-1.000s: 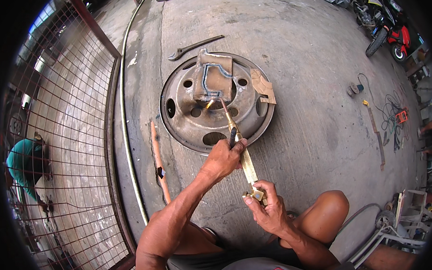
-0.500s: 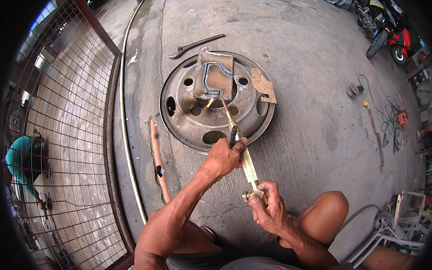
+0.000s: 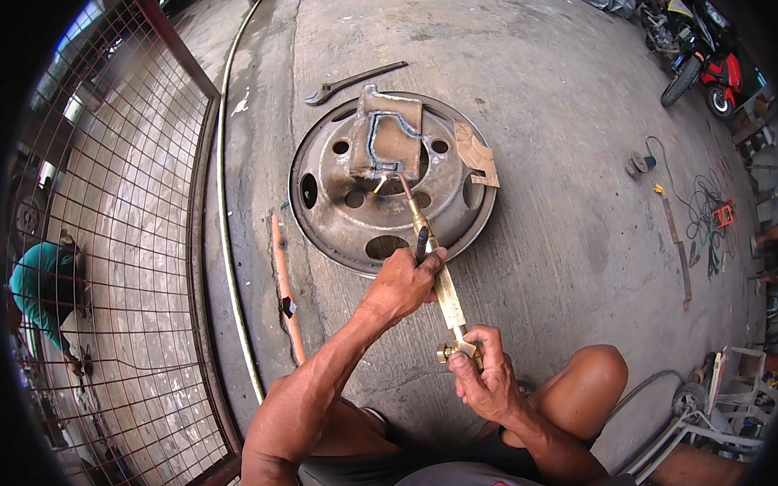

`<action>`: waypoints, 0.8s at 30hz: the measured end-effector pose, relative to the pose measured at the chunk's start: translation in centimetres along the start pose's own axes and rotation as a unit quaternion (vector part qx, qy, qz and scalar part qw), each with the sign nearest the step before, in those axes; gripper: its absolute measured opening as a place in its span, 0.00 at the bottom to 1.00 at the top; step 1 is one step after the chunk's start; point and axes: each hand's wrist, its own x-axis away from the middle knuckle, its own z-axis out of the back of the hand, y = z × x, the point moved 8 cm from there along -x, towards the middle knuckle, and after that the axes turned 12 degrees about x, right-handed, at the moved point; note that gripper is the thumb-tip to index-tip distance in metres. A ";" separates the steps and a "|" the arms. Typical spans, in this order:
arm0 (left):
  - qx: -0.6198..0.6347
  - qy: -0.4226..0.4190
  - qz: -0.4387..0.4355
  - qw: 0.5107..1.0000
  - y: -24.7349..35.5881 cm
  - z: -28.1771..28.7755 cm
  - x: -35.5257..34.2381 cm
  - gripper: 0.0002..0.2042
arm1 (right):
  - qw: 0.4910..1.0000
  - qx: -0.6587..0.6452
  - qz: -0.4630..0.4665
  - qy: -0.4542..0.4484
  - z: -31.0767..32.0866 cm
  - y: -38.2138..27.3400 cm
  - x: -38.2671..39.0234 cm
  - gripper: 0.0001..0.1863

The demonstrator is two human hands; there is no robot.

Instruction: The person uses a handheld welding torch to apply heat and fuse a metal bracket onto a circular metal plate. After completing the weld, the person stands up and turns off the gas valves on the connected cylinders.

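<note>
A long brass gas torch [image 3: 448,301] slants away from me, its thin tip over the wheel rim. My left hand [image 3: 401,281] is closed round its middle; a short black stick-like piece [image 3: 422,244] pokes up beside the thumb. At the near end, by the brass valve knob [image 3: 445,353], my right hand [image 3: 490,383] grips the torch with thumb and fingers. The tip points at the lower edge of a brown metal plate [image 3: 400,140] with dark cut or drawn lines. A small bright yellow streak [image 3: 380,185], perhaps flame, shows left of the tip. The plate lies on a steel wheel rim [image 3: 337,232].
An adjustable wrench [image 3: 355,82] lies beyond the rim, and a cardboard scrap [image 3: 476,156] rests on its right edge. Left are an orange pipe [image 3: 286,285], a pale hose [image 3: 226,214] and a mesh fence [image 3: 141,252] with a person behind. Cables [image 3: 705,206] and motorcycles [image 3: 700,69] are right.
The yellow streak near the tip looks paler now. Both hands and the torch hold almost the same place; the view has shifted very slightly.
</note>
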 end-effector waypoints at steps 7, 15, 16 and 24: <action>-0.010 -0.002 0.006 1.000 0.0 0.1 0.0 0.30 | 1.000 0.003 -0.014 -0.001 0.0 -0.2 0.0 0.21; -0.011 0.000 0.012 1.000 0.0 0.1 0.0 0.30 | 1.000 0.000 -0.013 -0.006 0.0 -0.3 -0.1 0.21; -0.011 0.003 0.013 1.000 -0.1 0.2 0.0 0.29 | 1.000 0.000 -0.012 -0.007 -0.1 -0.3 -0.1 0.21; -0.003 -0.004 0.007 1.000 0.0 0.0 -0.1 0.29 | 1.000 -0.001 -0.015 -0.005 0.0 -0.4 0.0 0.20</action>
